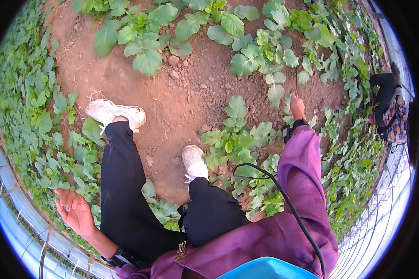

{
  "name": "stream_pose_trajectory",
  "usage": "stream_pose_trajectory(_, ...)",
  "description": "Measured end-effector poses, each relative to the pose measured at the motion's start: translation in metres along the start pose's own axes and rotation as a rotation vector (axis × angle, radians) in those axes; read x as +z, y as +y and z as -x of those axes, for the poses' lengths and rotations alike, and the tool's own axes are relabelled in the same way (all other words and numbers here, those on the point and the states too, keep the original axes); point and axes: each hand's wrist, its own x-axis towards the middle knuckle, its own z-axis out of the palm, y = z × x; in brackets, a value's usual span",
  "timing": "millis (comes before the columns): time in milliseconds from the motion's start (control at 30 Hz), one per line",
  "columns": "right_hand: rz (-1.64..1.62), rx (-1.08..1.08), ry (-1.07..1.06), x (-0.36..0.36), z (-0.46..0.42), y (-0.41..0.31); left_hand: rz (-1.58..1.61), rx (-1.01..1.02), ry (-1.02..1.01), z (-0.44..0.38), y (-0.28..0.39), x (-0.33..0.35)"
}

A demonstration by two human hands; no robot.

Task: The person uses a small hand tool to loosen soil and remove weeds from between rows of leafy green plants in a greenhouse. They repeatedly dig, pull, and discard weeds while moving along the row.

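Observation:
My right hand is closed around a thin-shafted hand tool that reaches forward to the soil among leafy plants. Leaves hide the tool's far end, so its kind is unclear. Lobed green leaves of a radish-like plant grow just left of that hand. On the other side, my left hand is raised near my left knee, fingers loosely bent and apart, with nothing in it. Behind it spreads a dense row of the same leafy crop. A strap with a dark device sits on each wrist.
Brown bare soil with clods runs between the rows, under my white shoes. A leafy clump grows beside my right shoe. A black cable loops by my right arm. At far right another person crouches near greenhouse sheeting.

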Motion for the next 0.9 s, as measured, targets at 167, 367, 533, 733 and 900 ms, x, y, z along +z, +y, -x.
stream_pose_trajectory(167, 0.129, -0.137, 0.254, 0.011, -0.004, 0.030, 0.006, 0.009, 0.005, -0.001, 0.005, 0.001)
stream_pose_trajectory(367, -0.576, 0.218, -0.148, 0.004, -0.044, 0.024, -0.013, 0.023, 0.007, -0.002, 0.003, -0.001)
stream_pose_trajectory(533, -0.399, 0.281, -0.150, 0.017, -0.027, 0.004, 0.007, 0.029, 0.025, -0.001, 0.001, -0.001)
stream_pose_trajectory(733, -0.194, 0.106, -0.177, 0.048, 0.036, 0.033, 0.017, 0.010, -0.004, 0.001, -0.002, 0.000)
stream_pose_trajectory(900, -0.614, 0.089, -0.224, 0.060, 0.096, 0.066, 0.036, 0.007, 0.001, 0.004, 0.000, -0.001)
